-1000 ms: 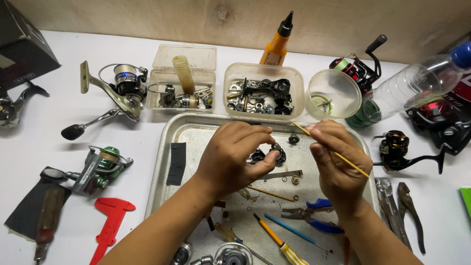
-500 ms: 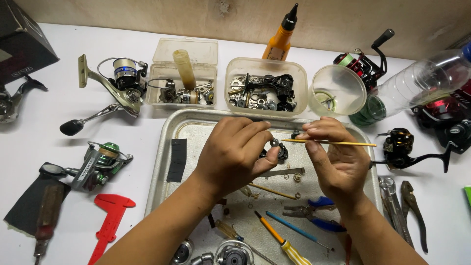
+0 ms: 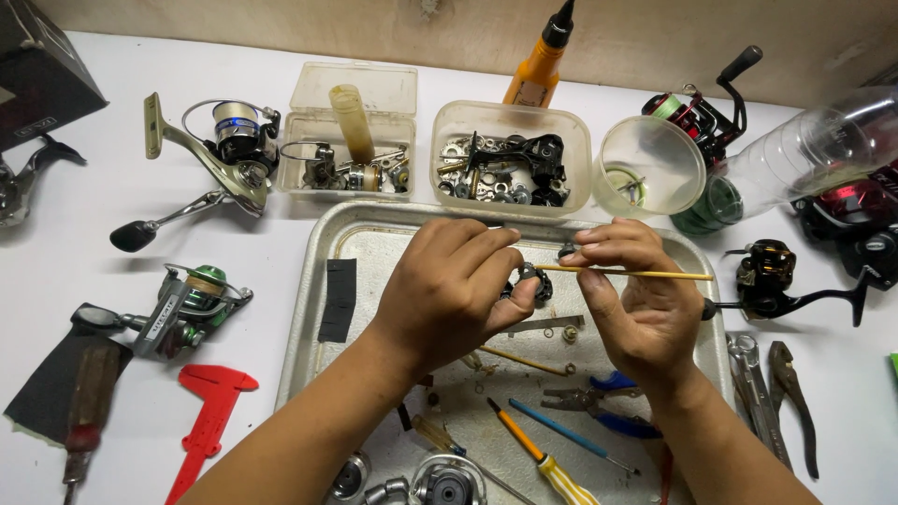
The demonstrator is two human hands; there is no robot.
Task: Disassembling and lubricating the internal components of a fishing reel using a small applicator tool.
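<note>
Here, left hand [image 3: 449, 290] pinches a small dark reel part [image 3: 533, 279]; right hand [image 3: 636, 299] grips a thin yellow stick [image 3: 655, 274].

Yellow stick [image 3: 655, 274], orange bottle [image 3: 535, 73] — black-capped, red caliper [image 3: 208, 411], green-trimmed reel [image 3: 182, 307], blue-handled pliers [image 3: 613, 411] — silver tray [image 3: 309, 309].

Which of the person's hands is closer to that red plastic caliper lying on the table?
The left. The left hand is over the metal tray, and the red caliper lies off to its lower left on the table. The right hand is farther, on the tray's other side.
</note>
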